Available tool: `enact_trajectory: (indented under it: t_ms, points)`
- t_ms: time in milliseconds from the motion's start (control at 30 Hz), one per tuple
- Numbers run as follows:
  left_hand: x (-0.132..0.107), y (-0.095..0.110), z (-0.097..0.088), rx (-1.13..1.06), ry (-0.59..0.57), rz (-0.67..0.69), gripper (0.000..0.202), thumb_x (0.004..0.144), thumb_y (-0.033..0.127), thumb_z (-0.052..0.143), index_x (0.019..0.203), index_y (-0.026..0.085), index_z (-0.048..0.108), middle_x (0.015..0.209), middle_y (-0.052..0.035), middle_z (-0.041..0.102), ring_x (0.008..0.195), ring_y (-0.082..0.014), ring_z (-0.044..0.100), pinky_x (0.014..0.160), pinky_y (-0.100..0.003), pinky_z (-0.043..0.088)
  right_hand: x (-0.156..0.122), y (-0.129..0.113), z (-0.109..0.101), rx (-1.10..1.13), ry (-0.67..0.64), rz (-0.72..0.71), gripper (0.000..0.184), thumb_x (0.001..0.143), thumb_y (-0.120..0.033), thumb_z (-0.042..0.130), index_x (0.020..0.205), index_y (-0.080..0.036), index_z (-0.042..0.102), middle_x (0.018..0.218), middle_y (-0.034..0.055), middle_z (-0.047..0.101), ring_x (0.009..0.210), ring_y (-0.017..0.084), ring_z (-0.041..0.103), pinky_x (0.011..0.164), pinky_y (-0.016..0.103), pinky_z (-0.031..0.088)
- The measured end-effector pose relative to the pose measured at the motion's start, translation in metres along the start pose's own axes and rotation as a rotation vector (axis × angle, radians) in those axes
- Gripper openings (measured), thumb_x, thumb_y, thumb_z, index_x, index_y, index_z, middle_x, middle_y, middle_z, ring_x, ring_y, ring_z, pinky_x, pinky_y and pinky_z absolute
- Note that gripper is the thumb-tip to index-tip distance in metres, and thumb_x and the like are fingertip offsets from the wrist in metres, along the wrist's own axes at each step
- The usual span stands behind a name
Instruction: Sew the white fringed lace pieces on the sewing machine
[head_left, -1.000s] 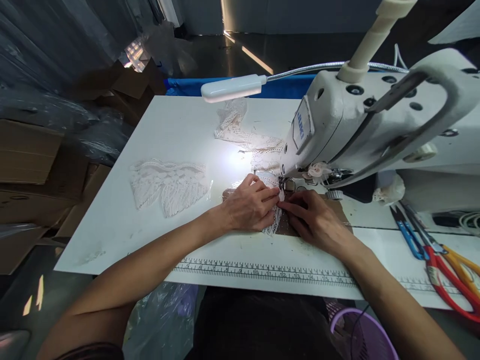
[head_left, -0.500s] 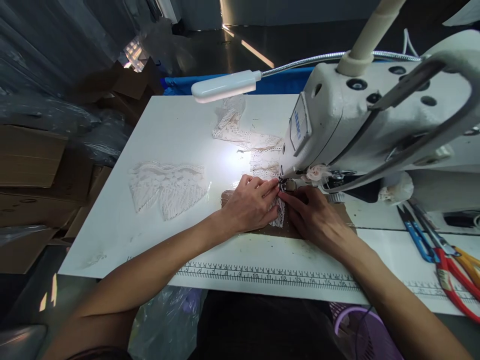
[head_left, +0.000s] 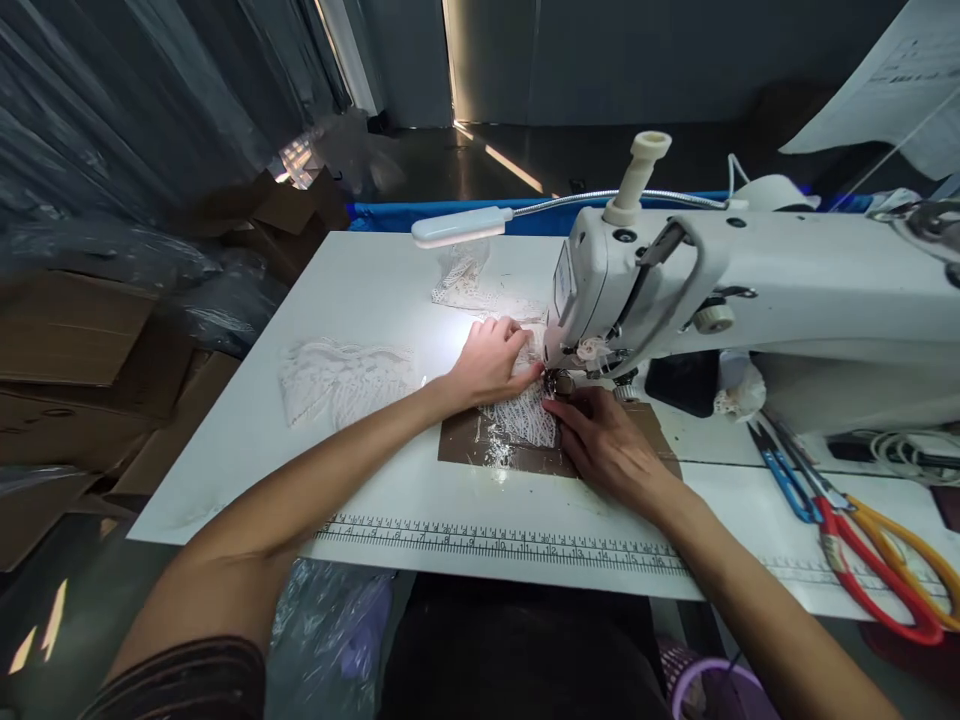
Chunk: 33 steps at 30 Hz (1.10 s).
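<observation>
A white lace piece [head_left: 529, 418] lies under the needle end of the white sewing machine [head_left: 592, 275], over a brown plate [head_left: 469, 440]. My left hand [head_left: 491, 360] rests on the lace left of the presser foot, its fingers lying over the cloth and its thumb apart, pointing at the foot. My right hand [head_left: 611, 440] is at the right edge of the lace, just in front of the foot, closed with its fingertips on that edge. The fingers' undersides are hidden. A lace strip [head_left: 457, 285] trails behind the needle area.
Another lace piece [head_left: 345, 375] lies on the left of the white table [head_left: 247, 450]. A lamp [head_left: 459, 227] hangs above. Blue-handled snips [head_left: 787, 480] and red-handled scissors [head_left: 870, 570] lie at the right. A printed ruler [head_left: 487, 540] runs along the front edge. Cardboard boxes [head_left: 75, 330] stand left.
My left hand has shifted back and uncovers more of the lace and brown plate. My right hand stays at the lace's right edge. The camera view has tilted up.
</observation>
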<state>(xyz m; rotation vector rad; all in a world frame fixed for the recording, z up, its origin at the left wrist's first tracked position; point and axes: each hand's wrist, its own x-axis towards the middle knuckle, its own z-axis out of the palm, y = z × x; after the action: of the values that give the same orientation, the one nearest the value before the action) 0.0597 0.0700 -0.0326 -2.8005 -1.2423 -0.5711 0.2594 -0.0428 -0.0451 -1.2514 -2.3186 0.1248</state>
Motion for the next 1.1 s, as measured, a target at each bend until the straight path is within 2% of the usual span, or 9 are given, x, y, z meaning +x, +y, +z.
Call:
enact_trajectory:
  t_ms: [100, 167, 300, 433, 533, 800, 900, 1000, 1100]
  points:
    - [0.014, -0.014, -0.005, -0.029, -0.094, 0.023, 0.039, 0.091, 0.048, 0.053, 0.109, 0.014, 0.062, 0.112, -0.0159, 0.059, 0.096, -0.0290, 0.055, 0.081, -0.045, 0.045, -0.005, 0.003, -0.008, 0.087, -0.037, 0.059, 0.039, 0.098, -0.026, 0.043, 0.134, -0.020, 0.056, 0.113, 0.0171, 0.055, 0.102, 0.030, 0.059, 0.087, 0.050, 0.055]
    - [0.012, -0.015, -0.012, -0.047, -0.059, 0.028, 0.035, 0.094, 0.043, 0.050, 0.112, 0.015, 0.061, 0.119, -0.0166, 0.058, 0.100, -0.0293, 0.056, 0.084, -0.047, 0.046, -0.010, 0.008, -0.017, 0.156, -0.071, 0.103, 0.040, 0.098, -0.027, 0.044, 0.136, -0.021, 0.054, 0.115, 0.0155, 0.056, 0.102, 0.028, 0.061, 0.089, 0.048, 0.055]
    - [-0.009, -0.004, -0.028, -0.120, -0.008, 0.167, 0.027, 0.097, 0.033, 0.048, 0.108, 0.013, 0.063, 0.117, -0.0143, 0.061, 0.099, -0.0250, 0.059, 0.085, -0.044, 0.048, -0.017, 0.017, -0.034, 0.245, -0.107, 0.133, 0.034, 0.097, -0.026, 0.045, 0.128, -0.021, 0.058, 0.111, 0.0113, 0.061, 0.103, 0.025, 0.063, 0.093, 0.043, 0.053]
    - [-0.033, 0.008, -0.033, -0.362, -0.153, 0.374, 0.023, 0.097, 0.032, 0.055, 0.105, 0.015, 0.067, 0.105, -0.0093, 0.066, 0.094, -0.0192, 0.063, 0.083, -0.035, 0.051, -0.016, 0.019, -0.036, 0.274, -0.087, 0.151, 0.030, 0.096, -0.025, 0.046, 0.119, -0.019, 0.064, 0.110, 0.0118, 0.064, 0.103, 0.025, 0.064, 0.092, 0.042, 0.053]
    - [-0.042, 0.012, -0.028, -0.463, -0.201, 0.392, 0.019, 0.090, 0.033, 0.067, 0.097, 0.016, 0.069, 0.104, -0.0081, 0.066, 0.097, -0.0196, 0.062, 0.085, -0.034, 0.052, -0.011, 0.014, -0.032, 0.297, -0.065, 0.139, 0.028, 0.094, -0.024, 0.047, 0.114, -0.019, 0.066, 0.107, 0.0114, 0.065, 0.098, 0.025, 0.065, 0.089, 0.043, 0.054]
    - [-0.048, 0.020, -0.022, -0.524, -0.151, 0.258, 0.018, 0.096, 0.024, 0.056, 0.087, 0.014, 0.068, 0.101, -0.0090, 0.065, 0.095, -0.0196, 0.062, 0.081, -0.035, 0.054, 0.002, -0.002, -0.021, 0.379, -0.176, 0.084, 0.029, 0.086, -0.035, 0.064, 0.112, -0.021, 0.060, 0.105, 0.0094, 0.063, 0.091, 0.024, 0.063, 0.079, 0.041, 0.054]
    - [-0.048, 0.021, -0.023, -0.560, -0.093, 0.253, 0.021, 0.098, 0.026, 0.053, 0.088, 0.014, 0.067, 0.101, -0.0098, 0.066, 0.094, -0.0190, 0.064, 0.082, -0.036, 0.055, 0.004, -0.002, -0.014, 0.376, -0.134, 0.089, 0.015, 0.093, -0.033, 0.054, 0.099, -0.020, 0.059, 0.099, 0.0091, 0.063, 0.085, 0.022, 0.062, 0.074, 0.038, 0.053]
    - [-0.048, 0.022, -0.020, -0.570, 0.011, 0.335, 0.023, 0.092, 0.036, 0.064, 0.096, 0.014, 0.067, 0.103, -0.0113, 0.067, 0.097, -0.0214, 0.065, 0.085, -0.039, 0.056, 0.004, -0.002, -0.008, 0.392, -0.075, 0.091, 0.012, 0.095, -0.028, 0.048, 0.093, -0.020, 0.058, 0.093, 0.0083, 0.064, 0.083, 0.022, 0.062, 0.072, 0.037, 0.052]
    - [-0.049, 0.023, -0.017, -0.549, 0.059, 0.382, 0.020, 0.094, 0.032, 0.061, 0.099, 0.013, 0.067, 0.101, -0.0111, 0.068, 0.095, -0.0199, 0.066, 0.084, -0.037, 0.059, 0.003, -0.003, -0.006, 0.410, -0.003, 0.120, 0.012, 0.096, -0.029, 0.050, 0.094, -0.021, 0.058, 0.090, 0.0070, 0.063, 0.080, 0.020, 0.061, 0.071, 0.036, 0.052]
